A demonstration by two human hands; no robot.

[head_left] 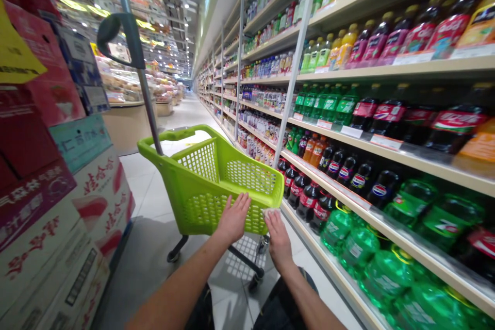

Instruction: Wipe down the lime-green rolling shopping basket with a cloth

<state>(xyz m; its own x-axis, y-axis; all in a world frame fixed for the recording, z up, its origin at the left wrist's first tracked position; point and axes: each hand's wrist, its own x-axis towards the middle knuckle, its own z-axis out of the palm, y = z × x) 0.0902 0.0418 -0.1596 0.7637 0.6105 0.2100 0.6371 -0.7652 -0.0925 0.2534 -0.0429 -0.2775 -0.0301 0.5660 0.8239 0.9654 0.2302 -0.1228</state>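
A lime-green plastic shopping cart [193, 206] with perforated walls stands in the aisle before me. My left hand [234, 216] lies with fingers stretched against the cart's near side wall. At the cart's right end, my right hand [278, 237] presses a crumpled white tissue or cloth [271, 212] against the corner of the basket. Its fingers cover part of the white piece. Inside, a perforated divider [201, 160] splits the basket, which shows no goods.
Shelves of bottled drinks [344, 157] line the right side, with large green bottles [382, 268] at the bottom. Stacked cartons [93, 185] stand on the left. A grey pole [135, 46] with a dark handle [122, 41] rises from the cart. Tiled floor [189, 108] runs ahead.
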